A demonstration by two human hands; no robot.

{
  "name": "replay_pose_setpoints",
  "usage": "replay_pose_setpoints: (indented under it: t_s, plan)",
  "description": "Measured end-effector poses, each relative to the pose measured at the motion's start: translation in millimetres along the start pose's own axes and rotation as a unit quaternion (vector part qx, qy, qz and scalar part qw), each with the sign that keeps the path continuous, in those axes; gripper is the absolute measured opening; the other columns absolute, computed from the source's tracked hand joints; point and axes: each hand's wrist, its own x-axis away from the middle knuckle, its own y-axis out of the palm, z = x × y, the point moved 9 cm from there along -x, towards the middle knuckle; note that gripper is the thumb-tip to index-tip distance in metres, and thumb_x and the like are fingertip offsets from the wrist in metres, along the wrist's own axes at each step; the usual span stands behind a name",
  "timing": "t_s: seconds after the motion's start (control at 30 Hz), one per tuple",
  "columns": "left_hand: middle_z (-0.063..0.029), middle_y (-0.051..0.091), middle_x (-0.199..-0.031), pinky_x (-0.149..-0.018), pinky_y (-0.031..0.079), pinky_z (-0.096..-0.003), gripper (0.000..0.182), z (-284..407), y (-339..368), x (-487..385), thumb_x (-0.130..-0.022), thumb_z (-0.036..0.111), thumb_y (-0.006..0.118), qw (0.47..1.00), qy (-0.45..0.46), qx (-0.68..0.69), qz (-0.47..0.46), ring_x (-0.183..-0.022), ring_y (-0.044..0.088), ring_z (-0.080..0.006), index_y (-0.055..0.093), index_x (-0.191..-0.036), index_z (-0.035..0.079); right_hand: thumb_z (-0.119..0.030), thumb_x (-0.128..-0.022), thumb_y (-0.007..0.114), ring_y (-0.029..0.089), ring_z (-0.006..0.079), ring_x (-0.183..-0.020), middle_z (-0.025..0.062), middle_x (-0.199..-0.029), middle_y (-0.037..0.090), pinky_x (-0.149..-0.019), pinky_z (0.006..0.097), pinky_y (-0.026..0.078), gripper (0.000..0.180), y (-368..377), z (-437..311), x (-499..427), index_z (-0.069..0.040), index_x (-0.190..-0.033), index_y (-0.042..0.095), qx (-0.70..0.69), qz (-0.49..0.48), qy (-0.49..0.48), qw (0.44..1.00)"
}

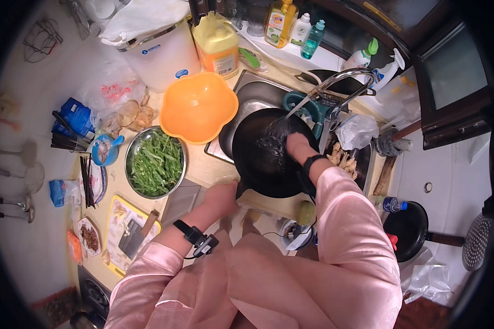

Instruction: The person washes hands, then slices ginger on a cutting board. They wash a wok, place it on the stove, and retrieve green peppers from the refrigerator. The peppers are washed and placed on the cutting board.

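A black wok [255, 164] rests over the steel sink [252, 78], tilted under a running tap. From the curved chrome faucet [348, 74] a stream of water [298, 107] falls into it and splashes on its inner wall. My left hand [224, 197] grips the wok's dark handle at the near left rim. Inside the wok, close to the splash, is my right hand [298, 144]; its fingers are blurred and partly hidden, so whether it holds anything is unclear. Beside the wok's far right rim sits a green plastic basket [294, 97].
An orange basin [197, 107] stands left of the sink, near a steel bowl of cut green vegetables [156, 164]. A cleaver [133, 240] lies on a cutting board [117, 209]. Ginger [342, 160] lies right of the wok. Bottles [313, 39] line the windowsill. A frying pan [407, 230] hangs at right.
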Motion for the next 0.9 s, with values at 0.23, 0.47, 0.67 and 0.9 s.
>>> replay_pose_setpoints:
  t_s: [0.23,0.47,0.67,0.9]
  plan:
    - [-0.0184,0.069,-0.099,-0.079,0.054,-0.0441,0.045,-6,4,-2,-0.075,0.013,0.064,0.999,-0.023,-0.022,-0.022,-0.095,0.066,-0.0362,0.051,-0.117,0.005,-0.01,-0.078,0.065,0.059,0.0429,-0.098,0.0226,-0.103,0.059,-0.083,0.0492,0.049,0.03,-46,-87,-31,-0.01,-0.106,0.053,-0.301,0.236,-0.137,0.914]
    - [-0.0187,0.069,-0.097,-0.08,0.053,-0.045,0.046,-12,9,-4,-0.075,0.015,0.065,0.999,-0.023,-0.028,-0.003,-0.094,0.067,-0.0361,0.051,-0.117,0.005,-0.01,-0.08,0.064,0.057,0.0373,-0.1,0.0177,-0.105,0.057,-0.088,0.0419,0.047,0.032,2,-166,78,-0.011,-0.111,0.056,-0.297,-0.03,-0.434,0.85]
    - [-0.0192,0.069,-0.095,-0.078,0.053,-0.0457,0.052,-13,14,3,-0.074,0.016,0.067,0.999,-0.033,0.019,0.002,-0.092,0.067,-0.0371,0.05,-0.122,0.007,-0.018,-0.076,0.07,0.067,0.0214,-0.081,0.0105,-0.097,0.068,-0.072,0.0374,0.056,0.042,58,-48,118,-0.015,-0.116,0.063,-0.156,-0.367,-0.209,0.893]
    - [-0.0192,0.069,-0.091,-0.075,0.054,-0.0462,0.053,-8,11,5,-0.073,0.016,0.067,0.999,-0.021,0.012,0.036,-0.088,0.067,-0.037,0.05,-0.122,0.007,-0.009,-0.085,0.054,0.063,0.0355,-0.099,0.0194,-0.116,0.061,-0.086,0.041,0.054,0.027,-33,-5,1,-0.01,-0.109,0.067,0.033,0.112,-0.101,0.988]
